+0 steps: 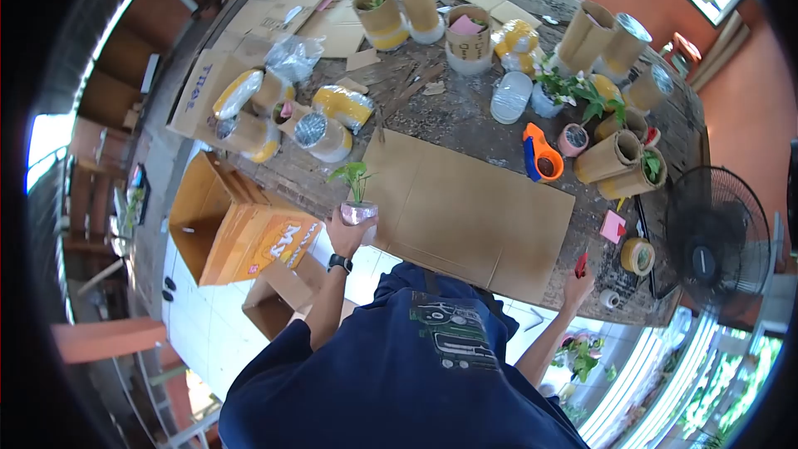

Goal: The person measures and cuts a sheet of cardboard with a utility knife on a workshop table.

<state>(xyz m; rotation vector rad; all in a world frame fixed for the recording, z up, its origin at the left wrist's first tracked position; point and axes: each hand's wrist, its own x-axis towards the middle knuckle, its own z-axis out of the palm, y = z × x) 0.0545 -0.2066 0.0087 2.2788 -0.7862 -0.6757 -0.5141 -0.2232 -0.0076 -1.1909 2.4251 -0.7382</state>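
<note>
Two grips are closed: our left grip [342, 234] wraps a shiny pinkish pot of green leaves [358, 214], probably low to spare the foliage, at nine o'clock from the flat brown cardboard sheet [474, 208]. At four o'clock, by the dark wooden counter [453, 119], our right grip [578, 289] encloses a small red tool [582, 264], seemingly tip-away for safety.

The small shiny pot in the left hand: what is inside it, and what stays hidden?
Leafy green stems rise from the pot. Whatever holds them below the rim cannot be seen; the left hand covers part of the outside.
</note>
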